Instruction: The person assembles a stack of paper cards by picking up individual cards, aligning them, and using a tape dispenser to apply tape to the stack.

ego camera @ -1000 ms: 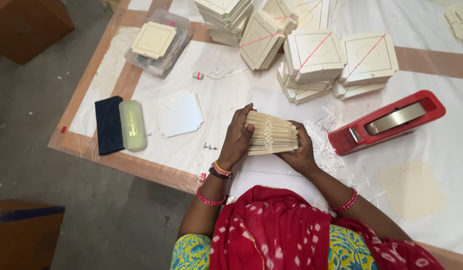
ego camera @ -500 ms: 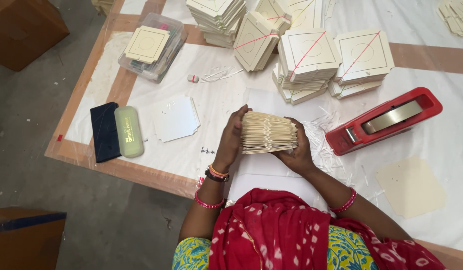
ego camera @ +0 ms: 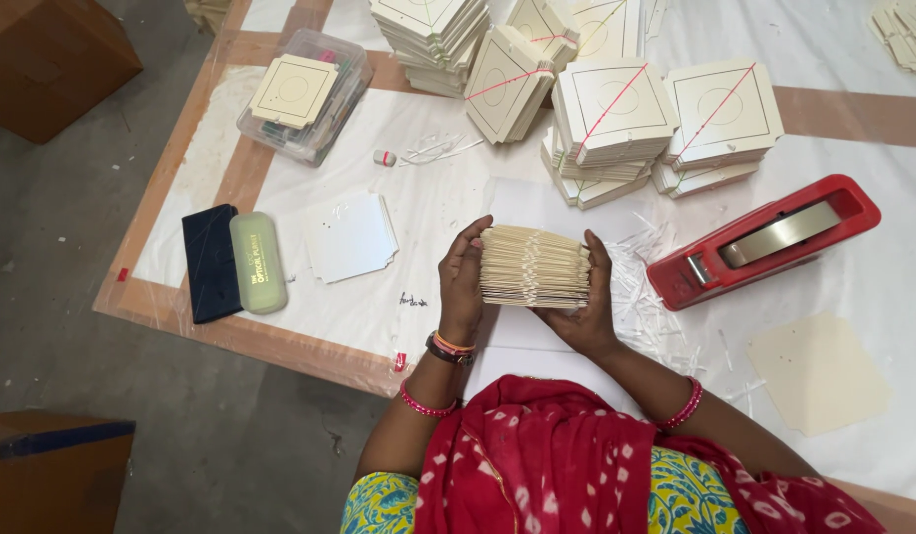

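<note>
A thick stack of cream card sheets (ego camera: 533,266) stands on edge between my two hands, just above the white table cover. My left hand (ego camera: 463,280) presses against its left face, fingers curled over the top edge. On the other side, my right hand (ego camera: 586,305) holds the right face and cradles the bottom. Both wrists wear pink and orange bangles. A white strip crosses the stack's edges.
Bundled card stacks tied with red thread (ego camera: 616,114) lie beyond my hands. A red tape dispenser (ego camera: 764,240) sits to the right, white scraps (ego camera: 646,297) beside it. A loose white card (ego camera: 349,235), a green case (ego camera: 257,262), a dark pouch (ego camera: 209,262) and a clear box (ego camera: 300,94) lie left.
Both hands keep the stack pressed between them in nearly the same spot; the view has shifted slightly.
</note>
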